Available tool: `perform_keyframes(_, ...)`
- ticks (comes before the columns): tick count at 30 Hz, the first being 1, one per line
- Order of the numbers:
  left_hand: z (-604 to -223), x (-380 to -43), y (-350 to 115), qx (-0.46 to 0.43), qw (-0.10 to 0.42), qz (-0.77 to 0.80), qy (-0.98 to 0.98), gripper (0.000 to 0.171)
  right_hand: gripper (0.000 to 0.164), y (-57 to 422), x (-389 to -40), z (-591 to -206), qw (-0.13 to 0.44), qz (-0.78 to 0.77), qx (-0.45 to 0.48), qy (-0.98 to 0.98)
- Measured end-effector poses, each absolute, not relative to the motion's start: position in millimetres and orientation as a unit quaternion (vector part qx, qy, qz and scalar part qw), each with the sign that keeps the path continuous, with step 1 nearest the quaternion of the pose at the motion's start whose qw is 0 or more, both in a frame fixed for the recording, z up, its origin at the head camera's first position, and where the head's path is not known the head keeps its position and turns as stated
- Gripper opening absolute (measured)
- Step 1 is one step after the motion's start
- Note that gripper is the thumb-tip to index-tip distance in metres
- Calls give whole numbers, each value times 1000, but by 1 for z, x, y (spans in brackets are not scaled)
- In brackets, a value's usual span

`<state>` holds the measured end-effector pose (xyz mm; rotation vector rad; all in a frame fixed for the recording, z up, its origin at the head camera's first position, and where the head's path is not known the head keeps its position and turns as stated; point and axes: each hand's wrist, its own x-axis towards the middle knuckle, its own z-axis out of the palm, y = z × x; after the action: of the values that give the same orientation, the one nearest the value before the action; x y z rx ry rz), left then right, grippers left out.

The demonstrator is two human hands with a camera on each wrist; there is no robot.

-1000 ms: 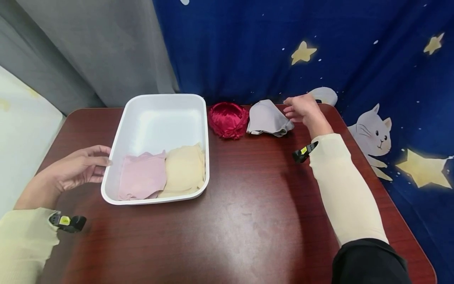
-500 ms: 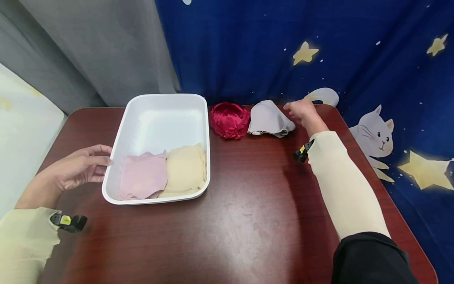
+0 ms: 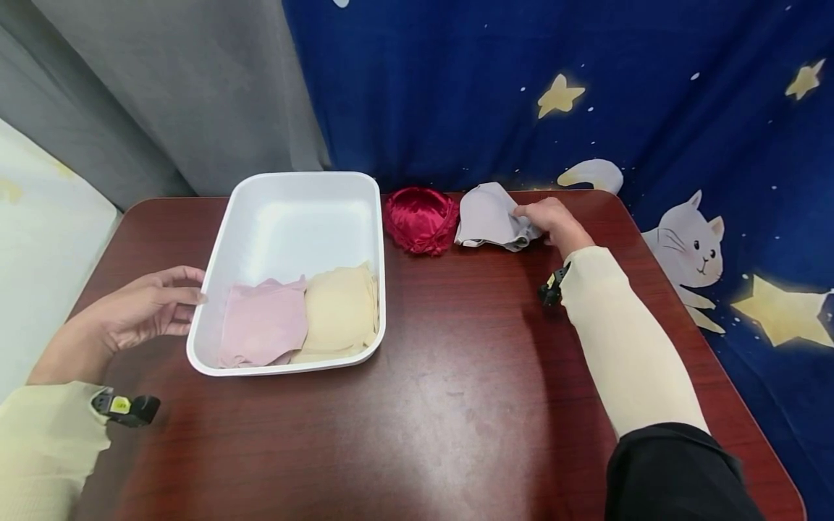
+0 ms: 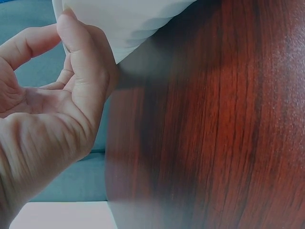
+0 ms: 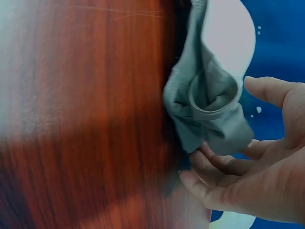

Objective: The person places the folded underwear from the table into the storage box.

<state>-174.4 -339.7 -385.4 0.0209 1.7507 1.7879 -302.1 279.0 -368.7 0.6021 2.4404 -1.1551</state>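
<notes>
My left hand [image 3: 156, 307] pinches the left rim of the white plastic tray [image 3: 300, 217], the thumb over the edge. In the left wrist view, the hand [image 4: 71, 81] has its thumb on the tray's rim [image 4: 128, 21]. The tray holds a folded pink cloth garment [image 3: 263, 322] beside a folded beige one [image 3: 340, 310]. A grey folded cloth garment [image 3: 489, 215] lies near the table's far edge. My right hand [image 3: 555, 221] is at its right end. The right wrist view shows that hand [image 5: 257, 176] with thumb and fingers spread around the grey garment's [image 5: 214, 100] loose end, fingers below it.
A shiny red lace-edged garment [image 3: 421, 221] lies between the tray and the grey one. The reddish-brown wooden table [image 3: 443, 405] ends against a blue star-printed curtain [image 3: 443, 87] and a grey curtain [image 3: 189, 87] at the back.
My right hand has come down and slightly toward me, onto the right end of the grey garment. The left hand and the tray stay in place.
</notes>
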Motion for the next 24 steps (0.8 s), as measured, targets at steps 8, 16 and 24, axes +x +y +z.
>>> perform_keyframes(8,-385,-174,-342,8,318,682,659,27,72,278,-301,-370,191,-400,209,871)
perform_keyframes(16,-386,-175,-341,8,319,682,659,27,70,274,-302,-372,188,-417,203,866)
perform_keyframes(24,-385,-175,-340,7,316,679,663,28,69,274,-302,-375,195,-475,232,826)
